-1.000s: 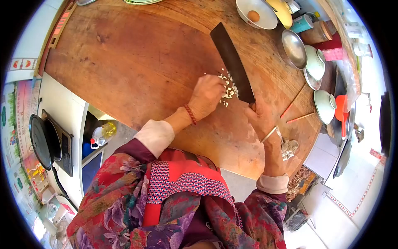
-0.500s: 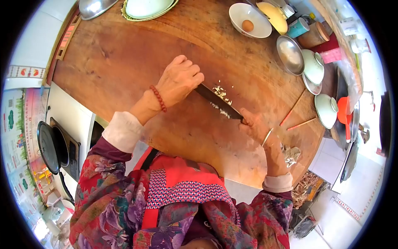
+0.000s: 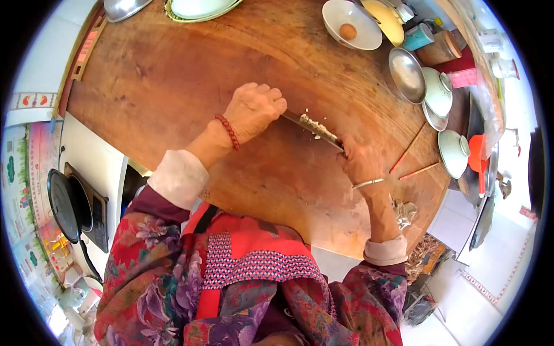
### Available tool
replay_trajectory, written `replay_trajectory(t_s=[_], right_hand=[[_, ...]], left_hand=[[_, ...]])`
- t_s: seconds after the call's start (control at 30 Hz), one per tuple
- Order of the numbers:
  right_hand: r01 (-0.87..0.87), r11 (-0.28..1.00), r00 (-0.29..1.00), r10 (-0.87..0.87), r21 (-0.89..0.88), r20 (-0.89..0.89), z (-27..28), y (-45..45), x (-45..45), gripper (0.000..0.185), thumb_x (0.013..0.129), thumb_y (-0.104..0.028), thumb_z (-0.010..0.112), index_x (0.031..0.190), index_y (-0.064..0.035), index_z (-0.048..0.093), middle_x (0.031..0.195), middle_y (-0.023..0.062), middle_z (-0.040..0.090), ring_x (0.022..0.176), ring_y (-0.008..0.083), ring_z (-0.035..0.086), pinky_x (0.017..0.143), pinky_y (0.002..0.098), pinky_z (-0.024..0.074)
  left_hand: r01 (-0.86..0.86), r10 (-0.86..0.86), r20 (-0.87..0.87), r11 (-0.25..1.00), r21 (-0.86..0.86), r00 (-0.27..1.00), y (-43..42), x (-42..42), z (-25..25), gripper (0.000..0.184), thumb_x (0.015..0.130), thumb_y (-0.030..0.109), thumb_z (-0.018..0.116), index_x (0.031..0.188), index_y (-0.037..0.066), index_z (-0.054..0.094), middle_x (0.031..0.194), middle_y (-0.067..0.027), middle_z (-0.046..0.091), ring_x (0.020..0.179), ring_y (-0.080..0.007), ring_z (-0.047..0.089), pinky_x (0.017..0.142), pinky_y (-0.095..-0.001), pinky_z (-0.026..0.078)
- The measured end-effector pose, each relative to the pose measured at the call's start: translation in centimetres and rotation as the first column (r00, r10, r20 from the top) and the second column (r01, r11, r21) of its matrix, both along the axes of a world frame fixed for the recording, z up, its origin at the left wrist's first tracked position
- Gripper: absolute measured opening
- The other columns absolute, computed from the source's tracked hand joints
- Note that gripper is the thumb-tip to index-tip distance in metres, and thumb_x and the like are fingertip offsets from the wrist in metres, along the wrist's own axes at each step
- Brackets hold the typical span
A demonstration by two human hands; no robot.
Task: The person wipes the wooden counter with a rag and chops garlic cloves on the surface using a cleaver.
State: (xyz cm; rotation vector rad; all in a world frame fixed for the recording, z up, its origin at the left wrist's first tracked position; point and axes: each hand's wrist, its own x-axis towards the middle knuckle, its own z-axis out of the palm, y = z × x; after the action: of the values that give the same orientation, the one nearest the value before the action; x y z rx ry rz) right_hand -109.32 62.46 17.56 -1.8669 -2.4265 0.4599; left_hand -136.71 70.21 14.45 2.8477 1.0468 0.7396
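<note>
My left hand (image 3: 254, 106), with a red bead bracelet at the wrist, is closed around one end of a knife (image 3: 311, 131). At the knife's other end, my right hand (image 3: 360, 161) has its fingers closed on it; a thin bangle circles that wrist. Which hand has the handle cannot be made out, since both ends are covered. The blade spans the gap between my hands, low over the wooden table (image 3: 190, 86). Small pale chopped bits (image 3: 318, 126), perhaps garlic, lie in a narrow heap along the blade's far side.
Two reddish sticks (image 3: 408, 147) lie right of my right hand. Beyond them are a metal bowl (image 3: 407, 75), upturned pale bowls (image 3: 453, 153) and a red ladle (image 3: 478, 155). A white bowl (image 3: 360, 29) holding an egg (image 3: 348, 32) stands at the back. A crumpled cloth (image 3: 404, 213) lies near my right forearm.
The knife has moved away from me and slightly right, with both hands on it. Its blade has turned to show a lighter face, and the pale bits are gathered into a tighter line.
</note>
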Motion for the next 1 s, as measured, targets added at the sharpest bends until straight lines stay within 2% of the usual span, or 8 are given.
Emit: replay_trajectory(t_s=[0.17, 0.23, 0.37, 0.47, 0.57, 0.63, 0.83, 1.0], right_hand=[[0.003, 0.996, 0.996, 0.005, -0.085, 0.095, 2.1, 0.7, -0.9, 0.013, 0.077, -0.013, 0.063, 0.089, -0.0100, 0.058, 0.066, 0.0173, 0.061, 0.065, 0.0376, 0.061, 0.057, 0.0496, 0.0471], [-0.007, 0.997, 1.000, 0.009, 0.078, -0.014, -0.3, 0.9, -0.1, 0.012, 0.076, -0.012, 0.063, 0.086, -0.0097, 0.058, 0.066, 0.0169, 0.061, 0.064, 0.0377, 0.061, 0.057, 0.0492, 0.0473], [-0.036, 0.999, 0.999, 0.036, -0.013, -0.038, 1.1, 2.6, 0.1, 0.010, 0.077, -0.014, 0.063, 0.084, -0.0106, 0.057, 0.065, 0.0171, 0.061, 0.064, 0.0374, 0.061, 0.057, 0.0487, 0.0471], [-0.114, 0.993, 0.990, 0.111, 0.034, 0.092, 0.9, 3.5, 0.6, 0.008, 0.078, -0.014, 0.062, 0.084, -0.0114, 0.057, 0.066, 0.0172, 0.061, 0.064, 0.0374, 0.061, 0.056, 0.0485, 0.0466], [-0.092, 0.994, 0.995, 0.094, 0.058, -0.018, 0.2, 3.6, 0.8, 0.006, 0.079, -0.014, 0.060, 0.083, -0.0108, 0.056, 0.066, 0.0175, 0.061, 0.064, 0.0374, 0.061, 0.056, 0.0489, 0.0465], [-0.105, 0.994, 0.990, 0.103, 0.022, 0.092, 1.3, 2.8, -0.4, 0.007, 0.079, -0.014, 0.059, 0.083, -0.0098, 0.055, 0.065, 0.0174, 0.061, 0.064, 0.0380, 0.061, 0.057, 0.0499, 0.0466], [0.078, 0.997, 0.995, -0.077, -0.026, 0.064, 1.5, -0.7, -3.5, 0.011, 0.077, -0.012, 0.061, 0.086, -0.0084, 0.054, 0.065, 0.0188, 0.061, 0.064, 0.0390, 0.062, 0.058, 0.0514, 0.0468], [0.059, 0.995, 0.998, -0.058, -0.081, 0.013, 2.8, -0.1, -3.2, 0.014, 0.077, -0.012, 0.061, 0.087, -0.0073, 0.054, 0.066, 0.0190, 0.062, 0.065, 0.0402, 0.061, 0.059, 0.0516, 0.0474]], left_hand=[[0.011, -0.011, 0.086, 1.000, 0.004, 0.996, 0.5, -0.6, -0.6, 0.011, 0.072, 0.007, 0.060, 0.068, 0.010, 0.050, 0.070, -0.0042, 0.050, 0.066, -0.0217, 0.054, 0.058, -0.0327, 0.043], [-0.030, 0.030, -0.015, 0.999, 0.024, 0.999, 0.3, -0.1, 0.2, 0.011, 0.073, 0.007, 0.060, 0.068, 0.010, 0.051, 0.070, -0.0041, 0.050, 0.067, -0.0216, 0.054, 0.058, -0.0334, 0.043], [-0.050, 0.049, 0.019, 0.998, 0.027, 0.999, 0.7, -0.3, -0.3, 0.011, 0.073, 0.007, 0.060, 0.068, 0.010, 0.051, 0.070, -0.0038, 0.050, 0.068, -0.0218, 0.055, 0.057, -0.0336, 0.043], [-0.112, 0.112, 0.061, 0.994, -0.003, 0.992, 0.1, -0.4, -0.7, 0.011, 0.072, 0.007, 0.060, 0.068, 0.010, 0.051, 0.070, -0.0039, 0.050, 0.068, -0.0218, 0.055, 0.057, -0.0335, 0.043], [-0.153, 0.153, 0.008, 0.988, 0.003, 0.988, 0.2, 0.1, -0.1, 0.007, 0.070, 0.006, 0.058, 0.069, 0.011, 0.054, 0.071, -0.0030, 0.054, 0.069, -0.0211, 0.057, 0.060, -0.0333, 0.045], [-0.052, 0.050, 0.060, 0.998, 0.029, 0.997, 1.0, -0.8, -0.3, 0.010, 0.072, 0.007, 0.060, 0.068, 0.010, 0.051, 0.071, -0.0043, 0.050, 0.067, -0.0223, 0.055, 0.057, -0.0340, 0.043], [0.117, -0.117, 0.041, 0.993, -0.008, 0.992, 1.8, -1.7, -0.3, 0.009, 0.071, 0.008, 0.060, 0.071, 0.010, 0.052, 0.073, -0.0038, 0.051, 0.069, -0.0224, 0.055, 0.061, -0.0336, 0.045], [0.086, -0.087, -0.022, 0.996, -0.036, 0.996, 2.3, -2.0, -0.1, 0.007, 0.073, 0.008, 0.062, 0.072, 0.011, 0.055, 0.074, -0.0012, 0.056, 0.074, -0.0204, 0.059, 0.065, -0.0337, 0.047]])
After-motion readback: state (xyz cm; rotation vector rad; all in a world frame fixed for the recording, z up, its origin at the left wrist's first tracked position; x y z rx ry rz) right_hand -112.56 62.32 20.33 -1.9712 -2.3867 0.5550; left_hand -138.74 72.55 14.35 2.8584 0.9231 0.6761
